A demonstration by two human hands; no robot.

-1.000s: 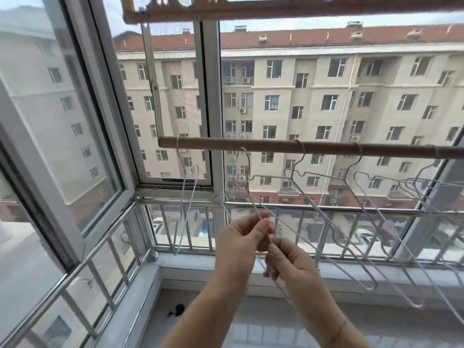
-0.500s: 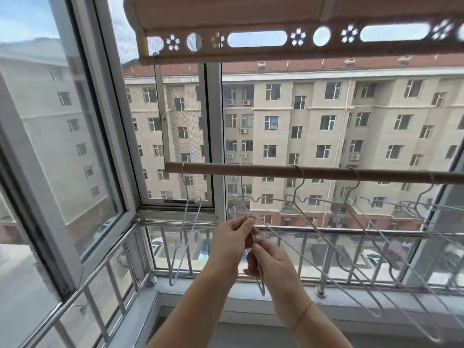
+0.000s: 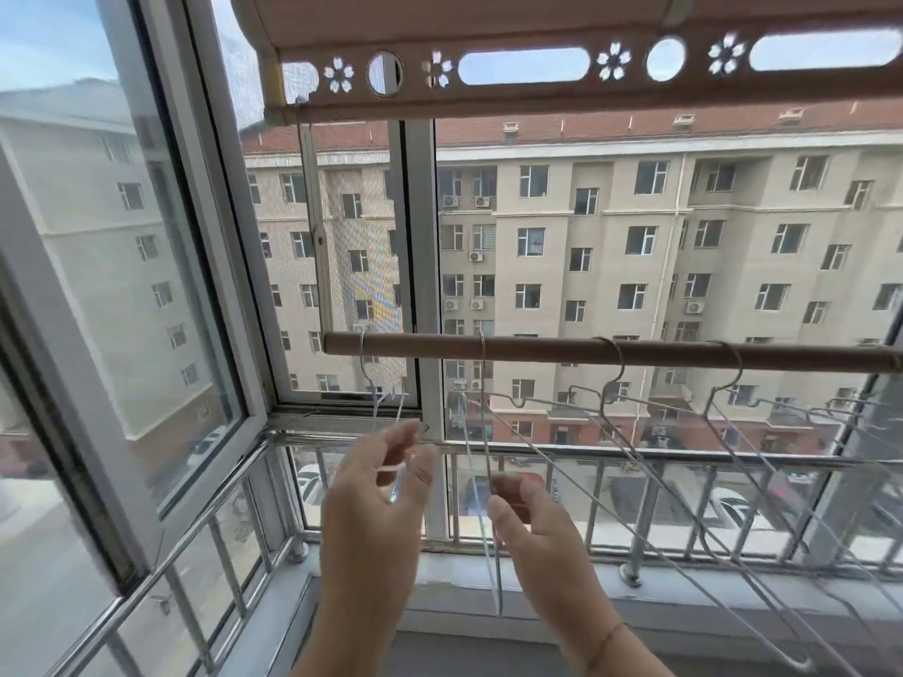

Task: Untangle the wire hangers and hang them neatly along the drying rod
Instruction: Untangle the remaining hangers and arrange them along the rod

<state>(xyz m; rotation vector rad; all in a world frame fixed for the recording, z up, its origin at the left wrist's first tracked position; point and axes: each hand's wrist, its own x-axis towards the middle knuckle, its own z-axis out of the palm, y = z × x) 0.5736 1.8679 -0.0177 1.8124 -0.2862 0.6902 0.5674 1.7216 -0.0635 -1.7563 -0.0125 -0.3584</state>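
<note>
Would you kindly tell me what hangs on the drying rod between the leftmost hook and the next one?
Nothing: in the head view the drying rod is bare between the leftmost hook and the next hook.

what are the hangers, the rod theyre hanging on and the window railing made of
hangers: thin bent wire, probably steel. The pale whitish arms suggest a plastic or paint coat, and the hooks look like barer grey metal.
drying rod: round brown bar with a dull finish. Could be painted metal or wood, cannot tell which.
railing: bright bars with sharp highlights, likely stainless steel.
</note>
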